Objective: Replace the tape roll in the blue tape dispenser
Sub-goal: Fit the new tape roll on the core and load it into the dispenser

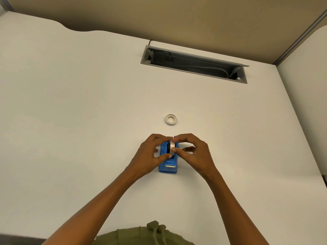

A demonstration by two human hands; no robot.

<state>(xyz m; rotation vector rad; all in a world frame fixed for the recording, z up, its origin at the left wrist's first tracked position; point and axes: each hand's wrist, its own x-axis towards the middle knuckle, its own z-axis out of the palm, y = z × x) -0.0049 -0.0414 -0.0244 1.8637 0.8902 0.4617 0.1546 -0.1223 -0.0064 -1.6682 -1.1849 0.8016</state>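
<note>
A blue tape dispenser [168,167] stands on the white desk with its metal cutter end toward me. A white tape roll [172,147] on a dark core sits upright in the dispenser's well. My left hand [152,154] pinches the roll from the left, thumb low and fingers over the top. From the right, my right hand [192,152] grips the same roll, its fingertips meeting the left hand's above it. A second white tape roll [171,119] lies flat on the desk a short way beyond the dispenser.
The white desk [79,112] stretches wide to both sides. A grey open cable tray [194,65] with cords inside is recessed at the back. Tan partition walls stand behind, and a second desk section lies at the right. My green top shows at the bottom edge.
</note>
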